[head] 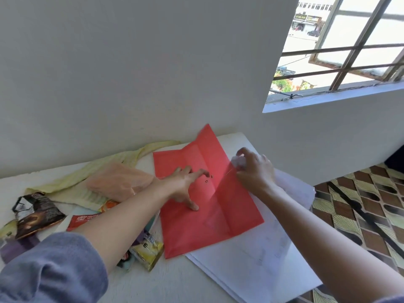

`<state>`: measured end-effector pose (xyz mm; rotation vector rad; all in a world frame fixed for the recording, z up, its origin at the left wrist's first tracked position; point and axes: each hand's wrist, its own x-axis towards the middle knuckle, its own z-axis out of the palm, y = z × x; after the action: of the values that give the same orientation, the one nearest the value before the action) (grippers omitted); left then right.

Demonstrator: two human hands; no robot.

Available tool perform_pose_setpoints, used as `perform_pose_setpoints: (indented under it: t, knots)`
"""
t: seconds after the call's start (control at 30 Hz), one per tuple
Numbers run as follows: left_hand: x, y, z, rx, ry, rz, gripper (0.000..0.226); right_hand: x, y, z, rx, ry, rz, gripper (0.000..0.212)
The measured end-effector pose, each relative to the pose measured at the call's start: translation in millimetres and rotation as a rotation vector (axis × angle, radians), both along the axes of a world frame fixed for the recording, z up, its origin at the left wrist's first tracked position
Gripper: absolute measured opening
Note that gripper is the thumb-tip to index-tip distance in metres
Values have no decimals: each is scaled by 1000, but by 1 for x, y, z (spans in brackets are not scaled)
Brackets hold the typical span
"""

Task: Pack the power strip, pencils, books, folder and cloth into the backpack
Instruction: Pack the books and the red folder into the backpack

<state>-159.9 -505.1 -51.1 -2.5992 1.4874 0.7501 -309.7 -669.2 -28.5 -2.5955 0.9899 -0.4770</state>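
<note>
Left hand (185,186): one, fingers spread and straight, thumb and fingertips pressing flat on the folder (196,228); it grips nothing.
Right hand (255,169): one, fingers curled over the top edge of the papers (262,259) at the folder's right side, gripping them.
Folder: one, red, lying on the surface (175,285) with its flap open toward the wall; its right part overlaps the papers. No label to read.
Papers: one white stack, sheet count unclear, print too faint to read.
Bag (120,182): one, peach plastic, just left of the folder.
Cloth (98,171): one, pale yellow, along the wall, partly under the bag.
Packets: three. Dark packet (37,215), far left; red packet (83,219), white lettering too blurred to read; yellow packet (148,252), beside the folder's near corner.
Window (338,51): one, barred, upper right.
</note>
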Motion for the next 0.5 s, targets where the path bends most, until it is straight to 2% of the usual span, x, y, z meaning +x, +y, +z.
perform_pose_setpoints:
  t: [0.07, 0.17, 0.23, 0.37, 0.5]
  knots:
    - [-1, 2, 0, -3, 7, -2, 110, 8, 7, 8, -161, -111, 40, 23]
    - [-3, 8, 2, -6, 43, 0, 110, 12, 8, 16, -222, -222, 121, 29]
    - [-5, 12, 3, -9, 49, -3, 112, 10, 3, 20, -223, -253, 191, 21]
    - [-4, 12, 3, 5, 25, -1, 119, 12, -1, 41, -259, -240, 441, 32]
    - [1, 4, 3, 32, -48, -14, 122, 17, 12, 65, -365, -274, 676, 33]
